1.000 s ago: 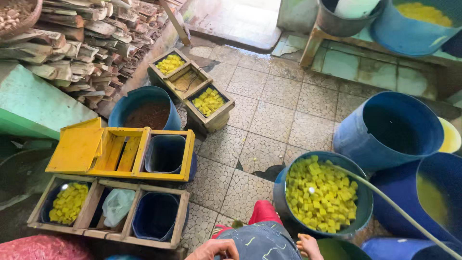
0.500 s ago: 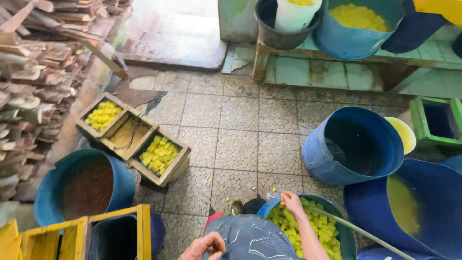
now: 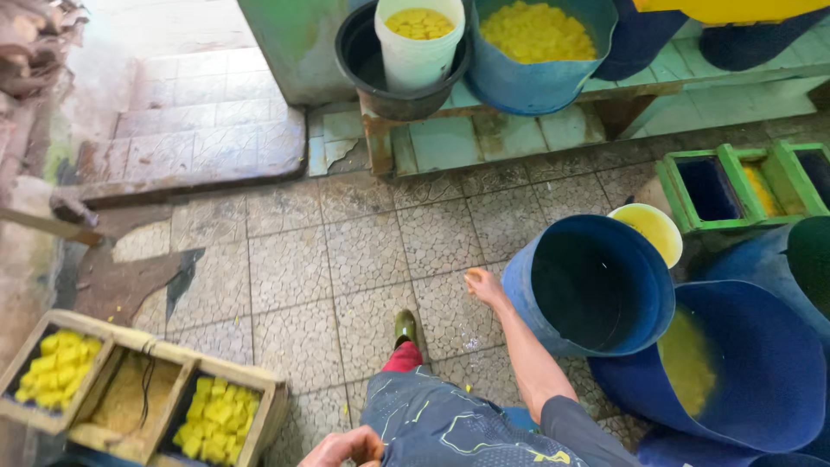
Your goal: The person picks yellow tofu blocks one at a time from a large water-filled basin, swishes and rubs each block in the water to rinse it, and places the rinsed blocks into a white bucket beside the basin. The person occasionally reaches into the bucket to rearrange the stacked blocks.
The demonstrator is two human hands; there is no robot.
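Empty blue tub (image 3: 596, 290), tilted, floor-standing

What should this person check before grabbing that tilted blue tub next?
1. Right hand free to grip: ok, it holds nothing and reaches toward the tub's rim.
2. Left hand free: ok, it rests on the person's knee.
3. Blue tub holds no yellow pieces: ok, its dark inside shows none; any liquid, cannot tell.
4. Tub steady: cannot tell, it is tilted and leans against another blue tub.
5. Floor dry for footing: not ok, the tiles look wet and stained.
6. Small yellow bucket out of the way: not ok, it sits right behind the tub.
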